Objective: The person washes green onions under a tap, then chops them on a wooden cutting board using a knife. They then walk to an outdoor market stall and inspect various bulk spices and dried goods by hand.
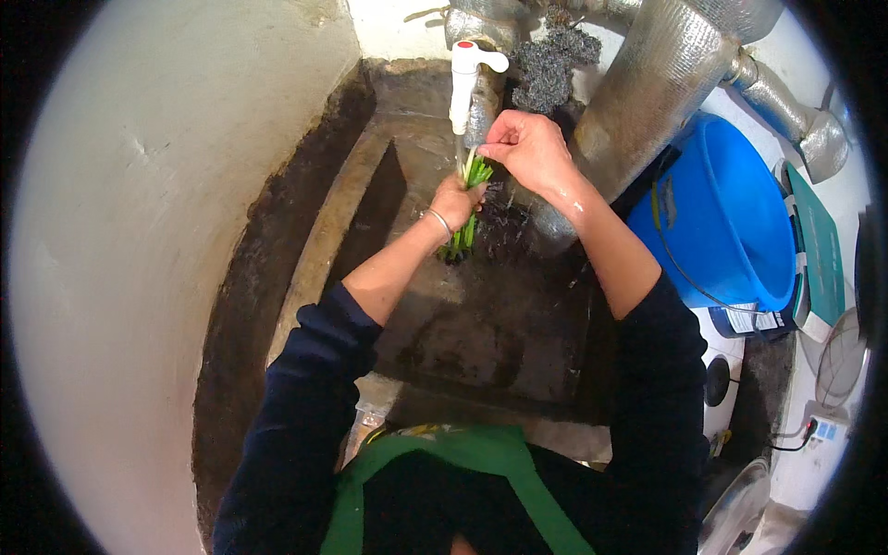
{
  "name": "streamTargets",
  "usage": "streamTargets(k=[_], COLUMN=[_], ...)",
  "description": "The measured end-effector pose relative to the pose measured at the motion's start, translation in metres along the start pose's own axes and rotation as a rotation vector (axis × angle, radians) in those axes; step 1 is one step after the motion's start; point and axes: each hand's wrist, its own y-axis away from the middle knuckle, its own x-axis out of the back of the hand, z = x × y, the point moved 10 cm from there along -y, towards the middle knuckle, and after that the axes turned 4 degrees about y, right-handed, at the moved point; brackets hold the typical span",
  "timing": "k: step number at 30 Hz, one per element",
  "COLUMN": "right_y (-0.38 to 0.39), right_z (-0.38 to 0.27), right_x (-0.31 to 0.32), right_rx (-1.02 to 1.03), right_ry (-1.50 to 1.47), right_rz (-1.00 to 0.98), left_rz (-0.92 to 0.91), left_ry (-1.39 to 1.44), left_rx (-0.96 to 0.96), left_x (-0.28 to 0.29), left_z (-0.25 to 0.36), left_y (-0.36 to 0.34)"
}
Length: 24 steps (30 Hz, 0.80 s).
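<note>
A bunch of long green stalks with pale ends (470, 231), perhaps green onions, is gripped in my left hand (453, 201) below a white tap (463, 92). Water appears to run from the spout onto the pale ends. My right hand (530, 153) pinches with thumb and forefinger at the top of the bunch, beside the spout; the fingers are bent and wet. Whether a single stalk end sits in that pinch is too small to tell. Both hands are over a dark stone sink (481, 347).
Silver-wrapped pipes (647, 74) slant down close to my right hand. A grey tangled scourer-like clump (555, 67) hangs behind the tap. To the right stand a blue bucket (740, 213), a green-covered book-like object (819, 245) and a power socket (821, 442). A pale wall (139, 231) rises on the left.
</note>
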Motion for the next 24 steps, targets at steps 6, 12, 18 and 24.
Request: streamTargets(k=[6,12,18,24], right_y=[0.0,-0.009,-0.004,-0.002], right_z=[-0.04,-0.086,-0.103,-0.12], right_x=[0.038,0.073,0.074,0.05], right_rx=[0.088,0.158,0.192,0.207], right_ry=[0.007,0.055,0.206,0.111], right_rz=[0.202,0.281,0.318,0.264], left_rz=[0.172,0.186,0.269,0.208], left_ry=[-0.474,0.27,0.593,0.741], left_rx=[-0.195,-0.115,-0.147,-0.271], left_x=[0.006,0.012,0.058,0.097], left_z=[0.045,0.054,0.055,0.084], left_y=[0.002,0.022,0.071,0.136])
